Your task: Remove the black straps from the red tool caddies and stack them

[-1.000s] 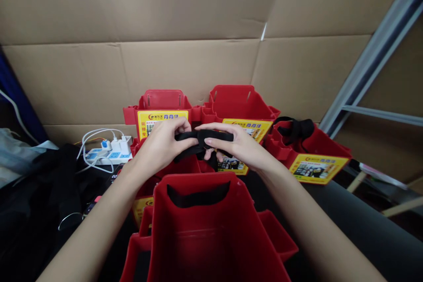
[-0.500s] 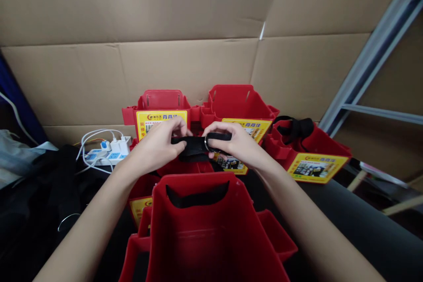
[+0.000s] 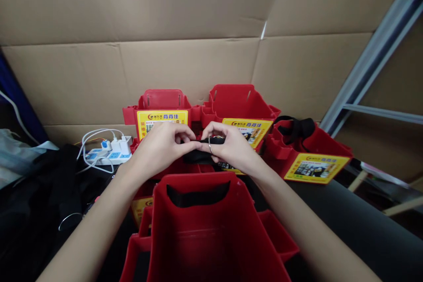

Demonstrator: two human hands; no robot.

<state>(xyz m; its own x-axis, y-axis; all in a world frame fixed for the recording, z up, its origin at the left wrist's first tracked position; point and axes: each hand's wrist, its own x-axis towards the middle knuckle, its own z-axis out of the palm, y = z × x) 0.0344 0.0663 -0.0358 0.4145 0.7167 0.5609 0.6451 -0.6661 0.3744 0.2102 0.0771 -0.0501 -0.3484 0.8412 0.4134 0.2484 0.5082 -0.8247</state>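
Beyond the near red plastic box (image 3: 211,229), both my hands pinch a black webbing strap (image 3: 197,157). My left hand (image 3: 165,145) grips it from the left with thumb and index finger, mostly hiding the end there. My right hand (image 3: 233,144) is closed on the strap beside a silver metal ring (image 3: 210,146), the fingertips of both hands almost meeting. A length of black webbing (image 3: 198,197) also runs through the slots in the near box's back wall. How the strap passes through the ring is hidden by my fingers.
Behind stand two more red boxes with yellow labels (image 3: 161,116), and a third box (image 3: 317,145) holding black straps is at right. A white power strip (image 3: 112,156) with cables lies left, near dark fabric (image 3: 36,202). Cardboard (image 3: 185,70) forms the back wall.
My hands have come closer together at the ring, the left moving right along the strap. Less of the strap and ring shows between them. The boxes stay in place.
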